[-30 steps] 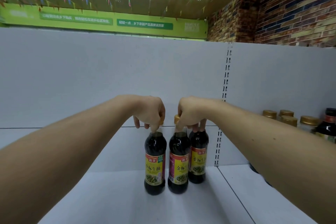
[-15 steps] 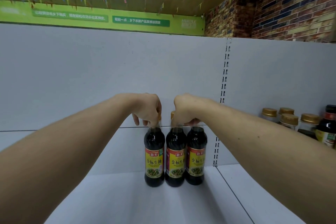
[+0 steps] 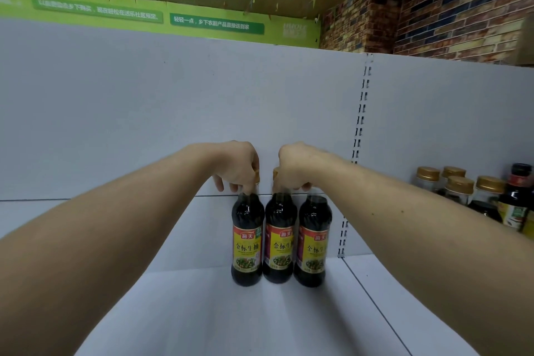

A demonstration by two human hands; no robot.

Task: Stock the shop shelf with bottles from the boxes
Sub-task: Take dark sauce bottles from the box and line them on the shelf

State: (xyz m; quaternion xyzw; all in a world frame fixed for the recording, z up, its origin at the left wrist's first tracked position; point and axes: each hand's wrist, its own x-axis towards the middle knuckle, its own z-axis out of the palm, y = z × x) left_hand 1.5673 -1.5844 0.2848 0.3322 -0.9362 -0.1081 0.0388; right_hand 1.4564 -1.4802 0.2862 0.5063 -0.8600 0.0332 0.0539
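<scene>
White shelf (image 3: 202,312), grey back panel. Left hand (image 3: 238,167) pinches the cap of the left bottle (image 3: 248,240), fingers curled tight. Three dark sauce bottles stand upright in a touching row near the back. Right hand (image 3: 294,167) curls round the middle bottle (image 3: 280,240) top; right bottle (image 3: 313,243) cap hidden under it. Gold-lidded jars (image 3: 459,185) far right.

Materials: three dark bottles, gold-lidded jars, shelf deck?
Dark bottles: likely clear glossy plastic or glass, highlights on shoulders; contents dark.
Jars: clear glass or plastic, caps metallic gold finish.
Shelf deck: matte light-grey painted sheet, probably metal; no glare.
</scene>
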